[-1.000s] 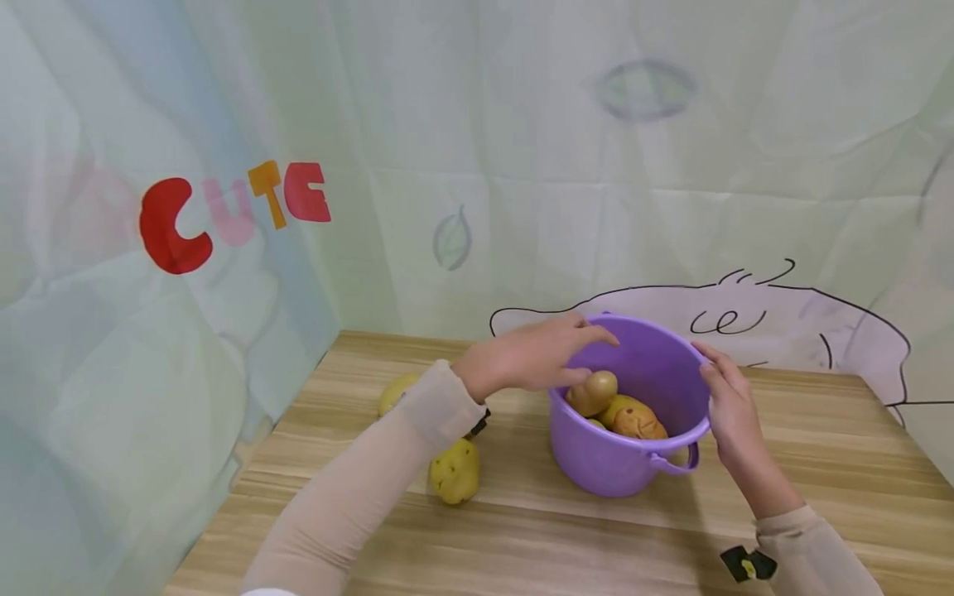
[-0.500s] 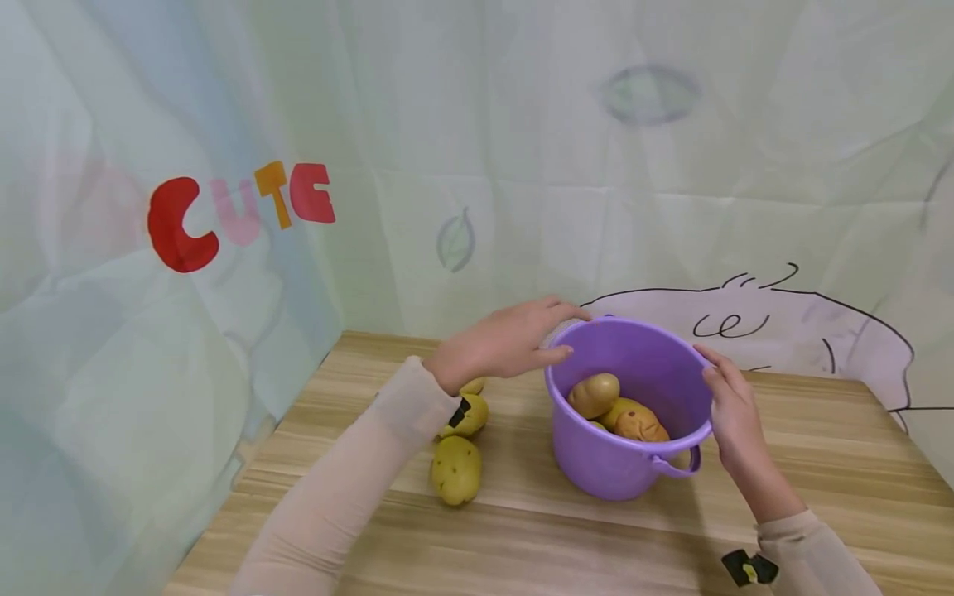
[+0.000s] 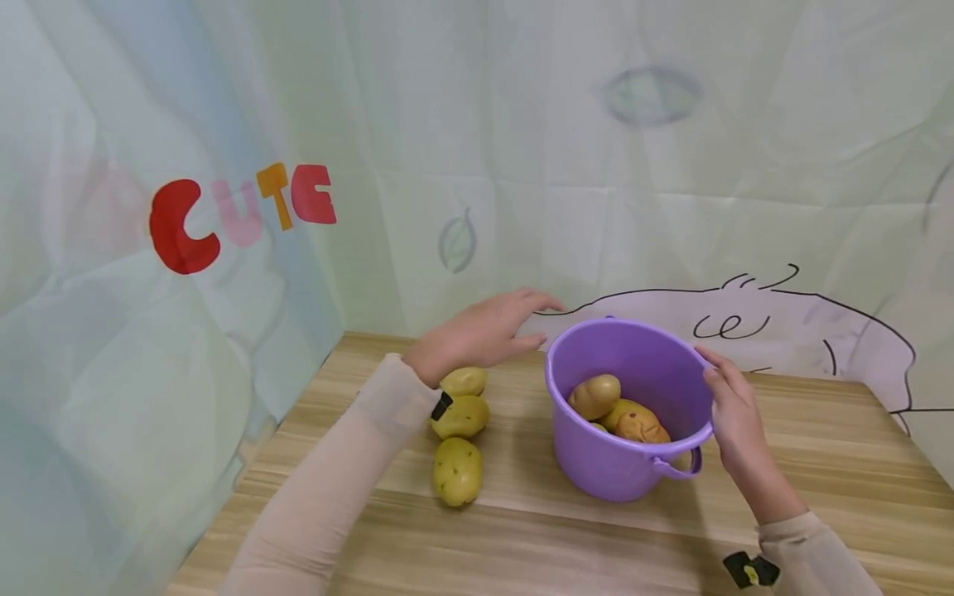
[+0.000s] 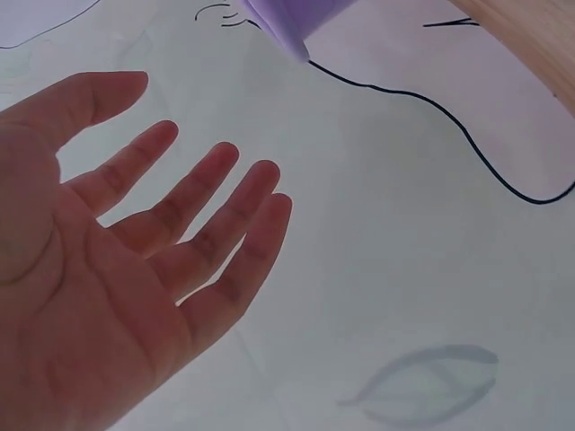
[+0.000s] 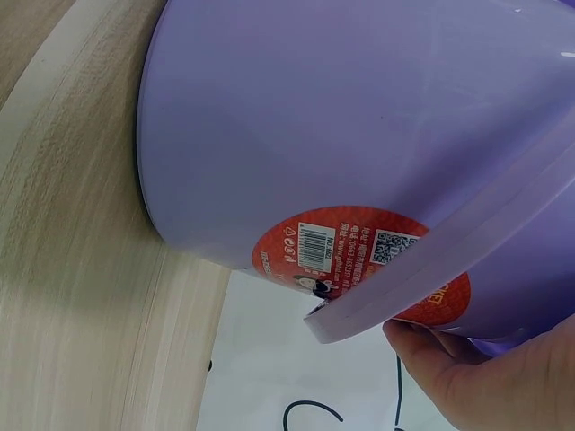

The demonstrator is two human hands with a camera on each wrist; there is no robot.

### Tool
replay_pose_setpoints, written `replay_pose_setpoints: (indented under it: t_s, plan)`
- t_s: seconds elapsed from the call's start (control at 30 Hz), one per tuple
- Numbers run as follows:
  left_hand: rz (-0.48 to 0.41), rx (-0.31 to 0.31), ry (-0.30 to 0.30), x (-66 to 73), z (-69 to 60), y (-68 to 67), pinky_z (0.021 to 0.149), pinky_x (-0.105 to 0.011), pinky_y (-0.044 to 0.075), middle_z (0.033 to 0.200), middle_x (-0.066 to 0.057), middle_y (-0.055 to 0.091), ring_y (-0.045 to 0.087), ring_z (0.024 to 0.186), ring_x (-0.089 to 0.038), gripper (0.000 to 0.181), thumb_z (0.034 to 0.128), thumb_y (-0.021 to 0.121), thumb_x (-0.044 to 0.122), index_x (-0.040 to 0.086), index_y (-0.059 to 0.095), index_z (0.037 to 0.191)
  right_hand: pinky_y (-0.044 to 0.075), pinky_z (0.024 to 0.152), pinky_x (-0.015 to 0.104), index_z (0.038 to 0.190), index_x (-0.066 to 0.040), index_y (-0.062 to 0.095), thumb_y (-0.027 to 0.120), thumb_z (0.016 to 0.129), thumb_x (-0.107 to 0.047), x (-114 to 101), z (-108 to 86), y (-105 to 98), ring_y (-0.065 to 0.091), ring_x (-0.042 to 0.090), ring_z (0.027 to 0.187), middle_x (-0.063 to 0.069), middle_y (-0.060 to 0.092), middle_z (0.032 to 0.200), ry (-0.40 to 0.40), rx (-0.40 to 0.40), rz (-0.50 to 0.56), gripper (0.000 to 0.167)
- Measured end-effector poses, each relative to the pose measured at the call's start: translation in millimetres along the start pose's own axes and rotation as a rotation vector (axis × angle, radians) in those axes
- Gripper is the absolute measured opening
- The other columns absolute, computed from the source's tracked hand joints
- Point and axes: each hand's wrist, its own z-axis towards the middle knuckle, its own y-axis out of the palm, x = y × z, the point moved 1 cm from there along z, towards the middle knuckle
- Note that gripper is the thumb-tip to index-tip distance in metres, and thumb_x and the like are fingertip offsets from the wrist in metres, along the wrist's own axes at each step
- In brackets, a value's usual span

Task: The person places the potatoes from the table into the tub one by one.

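Evidently, in the head view, the purple bucket [image 3: 607, 468] sits between the two hands, with the right hand [image 3: 734, 414] gripping its rim, likely to steady it and keep its mouth toward the person. Potatoes [image 3: 595, 397] lie heaped inside, to the left of that hand. The left hand [image 3: 480, 335] is released, fingers spread, just left of the rim and apart from it. Three loose potatoes [image 3: 460, 416] rest on the table [image 3: 514, 538] below and nearer the person than this hand, in a row that seems set for easy reach.

From the left wrist, the palm shows bare, which the head view hides; a bit of bucket appears beyond the fingertips.

From the right wrist, fingers press the outer wall beside a red label [image 5: 359, 256], unseen from above, and the handle [image 5: 449, 256] crosses it, hanging loose outside the grip.
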Motion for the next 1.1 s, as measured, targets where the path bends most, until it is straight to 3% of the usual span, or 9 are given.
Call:
replay_pose_setpoints:
  t_s: [0.27,0.57,0.83,1.1]
  plan:
    - [0.02,0.017,-0.042,-15.1,-9.5,-6.3,0.108,-0.037,0.039,0.143,-0.005,0.05,0.045,0.133,-0.02,0.046,0.1019,0.057,0.023,0.011,0.048,0.145,0.032,0.106,0.042,0.154,-0.001,0.032,0.022,0.11,-0.021,-0.9,1.3,-1.3,0.037,0.028,0.129,0.022,0.036,0.152,0.007,0.005,0.013,0.049]
    - [0.037,-0.001,-0.135,-34.0,-25.1,-7.3,0.107,-0.041,0.04,0.143,-0.009,0.049,0.046,0.131,-0.023,0.048,0.1008,0.059,0.025,0.012,0.048,0.145,0.035,0.095,0.03,0.151,0.002,0.035,0.024,0.11,-0.021,-2.2,-1.5,1.0,0.042,0.026,0.12,0.022,0.039,0.148,-0.004,0.016,0.004,0.049]
    - [0.027,-0.026,-0.2,-55.0,-38.3,-3.9,0.105,-0.044,0.041,0.138,-0.013,0.051,0.049,0.127,-0.027,0.048,0.1009,0.059,0.025,0.009,0.048,0.145,0.035,0.097,0.032,0.152,0.0,0.036,0.025,0.11,-0.022,-2.4,-2.3,1.1,0.041,0.028,0.123,0.023,0.037,0.149,0.0,0.018,-0.007,0.049]
    - [0.023,-0.049,-0.25,-65.5,-46.7,2.9,0.104,-0.045,0.042,0.137,-0.014,0.052,0.05,0.125,-0.028,0.048,0.1013,0.06,0.026,0.008,0.048,0.145,0.035,0.098,0.033,0.152,0.001,0.036,0.025,0.11,-0.022,-2.0,-1.9,0.4,0.041,0.029,0.124,0.023,0.038,0.149,-0.001,0.021,0.0,0.049]
